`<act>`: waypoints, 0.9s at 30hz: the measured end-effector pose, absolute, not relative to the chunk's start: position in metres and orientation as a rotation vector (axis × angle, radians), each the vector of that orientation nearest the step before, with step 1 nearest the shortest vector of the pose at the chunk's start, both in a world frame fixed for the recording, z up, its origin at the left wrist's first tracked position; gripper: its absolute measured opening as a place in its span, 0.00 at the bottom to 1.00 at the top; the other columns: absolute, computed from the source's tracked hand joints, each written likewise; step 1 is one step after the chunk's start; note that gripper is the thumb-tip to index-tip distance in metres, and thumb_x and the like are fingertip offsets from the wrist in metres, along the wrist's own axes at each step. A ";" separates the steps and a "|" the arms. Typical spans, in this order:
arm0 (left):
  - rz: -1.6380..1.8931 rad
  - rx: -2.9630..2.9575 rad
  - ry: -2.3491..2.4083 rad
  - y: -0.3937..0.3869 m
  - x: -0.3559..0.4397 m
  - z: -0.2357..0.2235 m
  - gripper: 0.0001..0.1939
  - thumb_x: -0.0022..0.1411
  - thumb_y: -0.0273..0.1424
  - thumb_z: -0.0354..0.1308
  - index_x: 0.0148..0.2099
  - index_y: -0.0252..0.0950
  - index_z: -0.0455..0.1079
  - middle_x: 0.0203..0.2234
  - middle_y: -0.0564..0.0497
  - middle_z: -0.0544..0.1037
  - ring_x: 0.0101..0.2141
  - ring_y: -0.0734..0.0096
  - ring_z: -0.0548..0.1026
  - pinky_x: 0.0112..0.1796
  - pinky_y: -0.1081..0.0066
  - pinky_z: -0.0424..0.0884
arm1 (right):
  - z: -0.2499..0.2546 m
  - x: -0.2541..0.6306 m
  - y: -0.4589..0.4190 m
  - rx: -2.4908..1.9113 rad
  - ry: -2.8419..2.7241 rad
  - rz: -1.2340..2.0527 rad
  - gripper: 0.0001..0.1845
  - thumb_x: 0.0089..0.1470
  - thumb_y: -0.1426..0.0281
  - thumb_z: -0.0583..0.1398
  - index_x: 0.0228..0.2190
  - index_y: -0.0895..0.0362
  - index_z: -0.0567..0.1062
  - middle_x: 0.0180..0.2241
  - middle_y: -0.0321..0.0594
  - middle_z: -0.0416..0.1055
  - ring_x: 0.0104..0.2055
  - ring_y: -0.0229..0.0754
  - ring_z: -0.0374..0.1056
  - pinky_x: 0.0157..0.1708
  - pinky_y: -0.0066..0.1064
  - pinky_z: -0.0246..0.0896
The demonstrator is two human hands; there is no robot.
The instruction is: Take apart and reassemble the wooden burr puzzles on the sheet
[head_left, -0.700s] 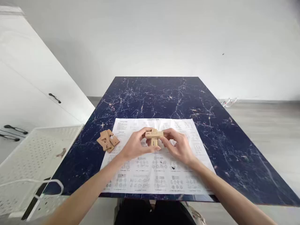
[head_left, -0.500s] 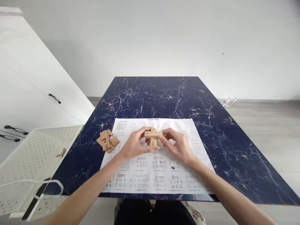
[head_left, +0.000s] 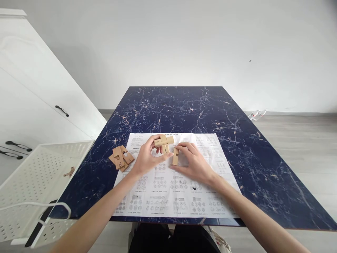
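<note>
My left hand is closed around a cross-shaped group of interlocking wooden puzzle pieces, held tilted above the printed sheet. Dark marks like a 3 and a 1 show on its faces. Just to the right, my right hand grips a single notched wooden block between thumb and fingers, its length pointing toward me. The block and the group are apart. Under both hands lies a white instruction sheet with small diagrams. Left of my left hand, several flat notched wooden pieces are piled on the table.
The dark blue marbled table stands near a pale wall. On the left are a white perforated basket with a small wooden piece in it, a white cable and a white cabinet with black handles.
My left hand has moved slightly left and up with the puzzle group, which is now tilted. My right hand has come away from the group and now holds a separate notched block.
</note>
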State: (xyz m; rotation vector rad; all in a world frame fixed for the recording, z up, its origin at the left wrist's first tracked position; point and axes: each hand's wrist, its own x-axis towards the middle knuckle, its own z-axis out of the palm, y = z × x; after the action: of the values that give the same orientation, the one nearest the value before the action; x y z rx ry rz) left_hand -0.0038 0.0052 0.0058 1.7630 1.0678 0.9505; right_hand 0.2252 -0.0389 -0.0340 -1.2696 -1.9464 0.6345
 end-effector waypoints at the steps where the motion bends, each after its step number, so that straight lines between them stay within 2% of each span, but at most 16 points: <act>1: 0.952 1.770 1.060 0.005 -0.004 0.005 0.32 0.60 0.43 0.74 0.62 0.39 0.70 0.47 0.44 0.81 0.43 0.61 0.80 0.39 0.67 0.77 | -0.033 0.226 -0.038 -1.262 -1.910 0.711 0.32 0.58 0.56 0.73 0.59 0.49 0.73 0.59 0.52 0.73 0.61 0.62 0.70 0.58 0.61 0.72; 5: 0.976 1.765 1.030 0.005 -0.004 0.002 0.32 0.61 0.41 0.74 0.63 0.40 0.69 0.47 0.46 0.80 0.41 0.63 0.79 0.40 0.67 0.77 | -0.026 0.233 -0.037 -1.124 -1.629 1.178 0.38 0.57 0.59 0.74 0.64 0.48 0.69 0.57 0.47 0.77 0.54 0.54 0.77 0.58 0.56 0.75; 8: 0.979 1.766 0.991 0.005 -0.005 0.000 0.33 0.60 0.41 0.75 0.63 0.40 0.69 0.46 0.46 0.79 0.40 0.65 0.78 0.39 0.68 0.77 | -0.019 0.237 -0.036 -0.974 -1.470 1.419 0.41 0.56 0.61 0.75 0.66 0.47 0.68 0.55 0.45 0.77 0.55 0.52 0.77 0.61 0.55 0.73; 11: 0.990 1.790 0.961 0.005 -0.006 -0.001 0.34 0.60 0.42 0.76 0.63 0.41 0.69 0.45 0.47 0.80 0.38 0.66 0.77 0.37 0.68 0.77 | -0.015 0.240 -0.036 -0.881 -1.380 1.597 0.39 0.57 0.62 0.75 0.66 0.45 0.70 0.54 0.44 0.78 0.55 0.52 0.77 0.58 0.53 0.75; 16: 1.020 1.819 0.946 0.005 -0.006 -0.003 0.34 0.60 0.44 0.76 0.63 0.41 0.68 0.43 0.48 0.80 0.36 0.67 0.77 0.36 0.69 0.75 | -0.015 0.242 -0.034 -0.828 -1.293 1.627 0.34 0.57 0.62 0.76 0.61 0.44 0.74 0.63 0.45 0.72 0.54 0.50 0.78 0.57 0.51 0.76; 19: 1.039 1.826 0.942 0.004 -0.006 -0.003 0.35 0.60 0.44 0.76 0.63 0.42 0.68 0.42 0.48 0.79 0.36 0.67 0.76 0.35 0.68 0.75 | -0.017 0.244 -0.034 -0.814 -1.352 1.590 0.32 0.57 0.57 0.76 0.60 0.45 0.76 0.60 0.45 0.74 0.53 0.51 0.78 0.57 0.52 0.75; 22: 1.037 1.835 0.921 0.002 -0.005 -0.002 0.35 0.60 0.44 0.76 0.63 0.41 0.68 0.42 0.48 0.78 0.36 0.67 0.76 0.36 0.68 0.75 | -0.016 0.245 -0.035 -0.823 -1.431 1.570 0.34 0.62 0.51 0.71 0.66 0.43 0.73 0.60 0.46 0.76 0.56 0.54 0.76 0.57 0.55 0.74; 24: 1.032 1.851 0.910 0.001 -0.004 -0.001 0.35 0.60 0.43 0.77 0.63 0.41 0.67 0.43 0.48 0.78 0.36 0.67 0.76 0.36 0.68 0.75 | -0.014 0.244 -0.036 -0.842 -1.445 1.565 0.36 0.64 0.50 0.68 0.69 0.44 0.70 0.58 0.46 0.78 0.56 0.54 0.76 0.58 0.56 0.72; 27: 1.011 1.870 0.902 0.000 -0.004 0.000 0.36 0.60 0.43 0.77 0.64 0.41 0.68 0.43 0.48 0.78 0.36 0.67 0.76 0.37 0.67 0.76 | -0.012 0.244 -0.036 -0.854 -1.428 1.584 0.35 0.60 0.53 0.73 0.64 0.46 0.74 0.54 0.45 0.80 0.55 0.53 0.77 0.57 0.54 0.73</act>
State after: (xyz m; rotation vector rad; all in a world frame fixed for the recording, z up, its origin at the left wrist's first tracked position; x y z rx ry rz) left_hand -0.0038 0.0003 -0.0001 1.8699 0.9023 1.0115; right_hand 0.2437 -0.0363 -0.0118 -0.8544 -1.4283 1.5836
